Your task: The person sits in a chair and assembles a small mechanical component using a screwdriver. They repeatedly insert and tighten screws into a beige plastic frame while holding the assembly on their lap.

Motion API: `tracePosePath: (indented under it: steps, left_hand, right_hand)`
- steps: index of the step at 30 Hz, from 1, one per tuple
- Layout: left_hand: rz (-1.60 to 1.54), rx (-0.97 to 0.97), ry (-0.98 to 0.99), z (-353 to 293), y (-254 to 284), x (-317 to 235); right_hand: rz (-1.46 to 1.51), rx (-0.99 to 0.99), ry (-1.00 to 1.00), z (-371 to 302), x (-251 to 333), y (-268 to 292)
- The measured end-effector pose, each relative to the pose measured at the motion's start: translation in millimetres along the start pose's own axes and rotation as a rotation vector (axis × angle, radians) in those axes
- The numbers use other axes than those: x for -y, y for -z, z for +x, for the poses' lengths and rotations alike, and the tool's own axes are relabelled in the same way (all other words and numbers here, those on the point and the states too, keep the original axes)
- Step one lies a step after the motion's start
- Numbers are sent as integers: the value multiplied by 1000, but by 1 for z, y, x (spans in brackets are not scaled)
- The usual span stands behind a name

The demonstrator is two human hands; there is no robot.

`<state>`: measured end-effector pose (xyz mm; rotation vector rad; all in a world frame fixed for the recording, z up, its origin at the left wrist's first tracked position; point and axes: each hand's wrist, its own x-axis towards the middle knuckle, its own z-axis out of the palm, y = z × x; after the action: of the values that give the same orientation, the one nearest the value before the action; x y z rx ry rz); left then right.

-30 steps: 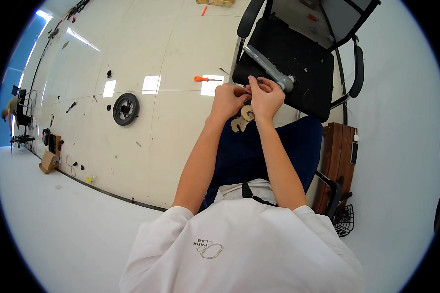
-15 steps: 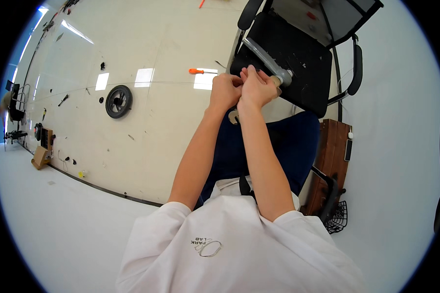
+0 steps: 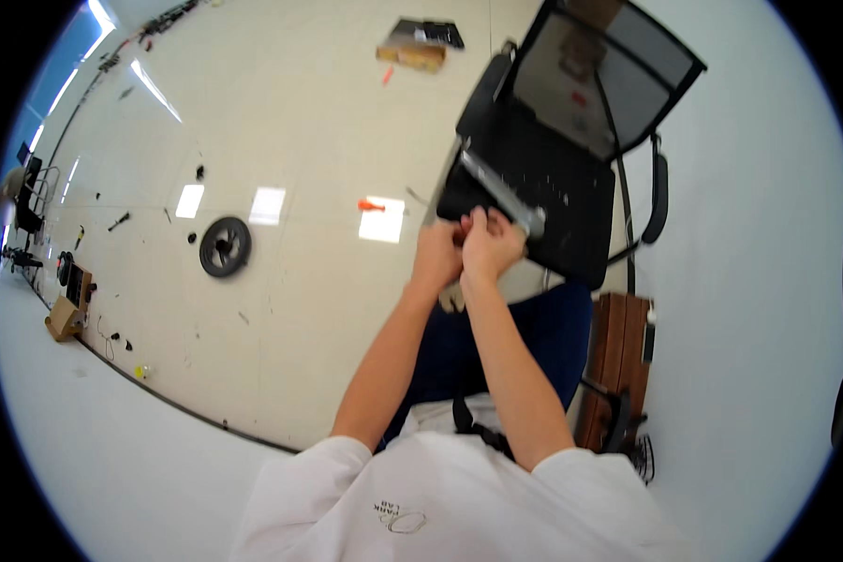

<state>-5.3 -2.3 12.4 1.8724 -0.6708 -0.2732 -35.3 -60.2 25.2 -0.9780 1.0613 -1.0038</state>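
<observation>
My left hand (image 3: 437,253) and my right hand (image 3: 493,247) meet at the front edge of a black chair seat (image 3: 571,211). Both have bent, closed fingers, and whatever is pinched between them is hidden. Beside the right hand, a grey metal tube (image 3: 498,185) with a thicker rounded end slants across the seat; I cannot tell whether the hand touches it. Under my wrists, a small tan-coloured metal-looking part (image 3: 451,300) shows in front of my dark trousers, its kind unclear.
On the floor to the left lie a black wheel (image 3: 226,247) and an orange-handled screwdriver (image 3: 372,205). Farther off is an opened cardboard box (image 3: 412,58). The chair's mesh back (image 3: 599,75) rises beyond the seat. A brown wooden box (image 3: 613,375) stands at the right.
The view has tilted up, so the hands, chair and wheel sit lower in the picture and more far floor shows. My hands stay together at the seat edge.
</observation>
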Motion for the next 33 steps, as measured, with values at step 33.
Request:
tracePosePath:
  steps: [33]
  left_hand:
    - [63, 241, -23, 0, 22, -7]
  right_hand:
    - [-592, 802, 166, 37, 52, 64]
